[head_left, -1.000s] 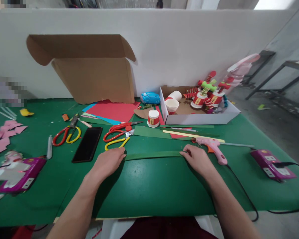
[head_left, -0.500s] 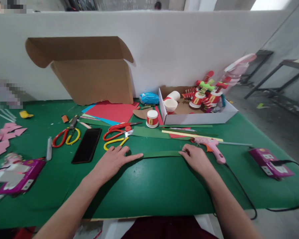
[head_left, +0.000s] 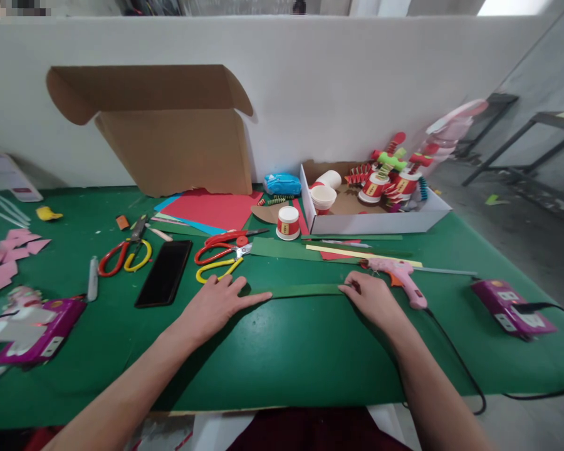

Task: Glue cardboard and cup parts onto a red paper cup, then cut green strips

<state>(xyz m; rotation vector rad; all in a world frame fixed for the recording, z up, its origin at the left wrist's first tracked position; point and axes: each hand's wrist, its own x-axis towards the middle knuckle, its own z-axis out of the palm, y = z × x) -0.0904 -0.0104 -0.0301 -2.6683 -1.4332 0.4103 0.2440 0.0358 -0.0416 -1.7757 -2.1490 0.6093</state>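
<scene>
A narrow green paper strip (head_left: 306, 290) lies lengthwise across the green tabletop, stretched between my hands. My right hand (head_left: 365, 293) is closed, pinching the strip's right end between thumb and fingertips. Over the left part of the strip rests my left hand (head_left: 219, 307), open, with its thumb stretched along the strip and its fingers spread on the table. That hand hides the strip's left end. Just beyond my left fingers are scissors with red and yellow handles (head_left: 220, 269). A pink glue gun (head_left: 402, 279) lies to the right of my right hand.
A red paper cup (head_left: 288, 224) stands behind more green paper (head_left: 282, 249). The white box (head_left: 376, 223) holds cups and paper figures. To the left lie a phone (head_left: 163, 274), another pair of scissors (head_left: 126, 250) and a purple power strip (head_left: 51, 329); a second purple power strip (head_left: 510, 307) is far right.
The view has shifted very slightly. Both hands keep their places on the green strip, and nothing has been picked up or put down.
</scene>
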